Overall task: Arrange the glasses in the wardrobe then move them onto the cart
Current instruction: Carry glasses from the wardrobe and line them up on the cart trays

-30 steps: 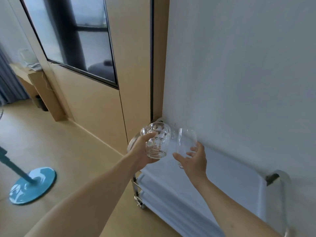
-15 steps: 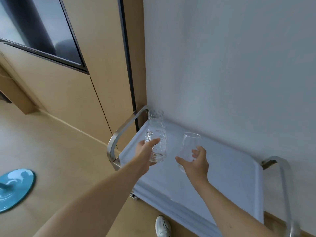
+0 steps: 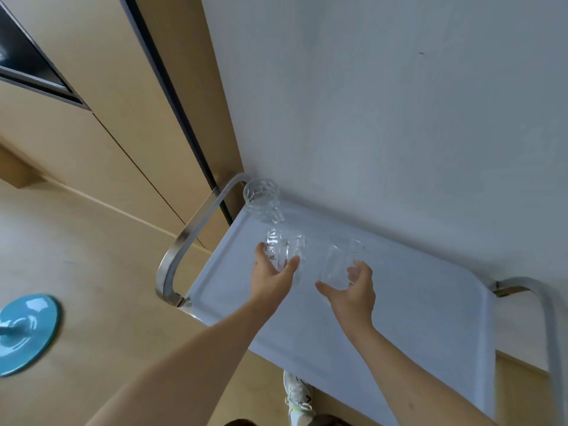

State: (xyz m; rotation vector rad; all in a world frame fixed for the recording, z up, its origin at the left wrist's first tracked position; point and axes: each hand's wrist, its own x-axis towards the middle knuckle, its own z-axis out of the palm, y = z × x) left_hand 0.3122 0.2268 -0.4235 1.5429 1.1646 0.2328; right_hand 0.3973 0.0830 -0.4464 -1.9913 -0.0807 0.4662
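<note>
Glasses [image 3: 339,265]: clear, upright, over cart [image 3: 430,302]

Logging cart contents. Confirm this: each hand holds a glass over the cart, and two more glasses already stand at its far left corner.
Not quite. The head view shows one cut glass at that corner of the cart, not two. The left hand and right hand each hold a glass.

The cart [image 3: 399,309] has a pale blue-white top and brushed silver metal handles [image 3: 190,238]. Three glasses are clear: a cut-pattern mug [image 3: 262,201], a faceted glass [image 3: 284,252] and a plain smooth glass [image 3: 339,265]. The wall [image 3: 399,103] is off-white, the wardrobe panels [image 3: 101,96] light tan wood with a dark strip, the floor [image 3: 92,287] beige. A round base [image 3: 26,332] is glossy turquoise. A shoe [image 3: 296,395] is white with a yellow-green accent.
</note>
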